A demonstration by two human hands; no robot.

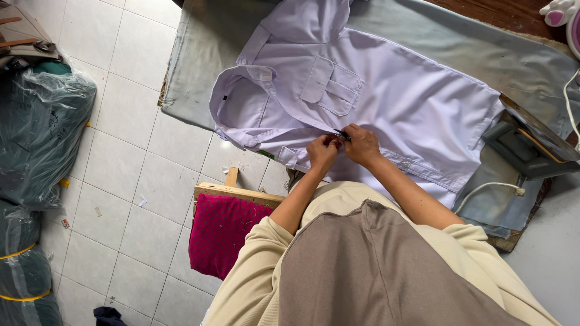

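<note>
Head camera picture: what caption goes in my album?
Both hands, left hand and right hand, pinch a white shirt's front edge on a padded table.

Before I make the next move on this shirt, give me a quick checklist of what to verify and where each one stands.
1. Shirt lying flat on the padded board: ok.
2. Left hand pinching the front edge: ok.
3. Right hand gripping the small dark tool: ok.
4. What the tool's tip is touching: cannot tell.
5. Iron clear of both hands: ok.
6. Iron off the shirt: not ok, it touches the hem.
</note>
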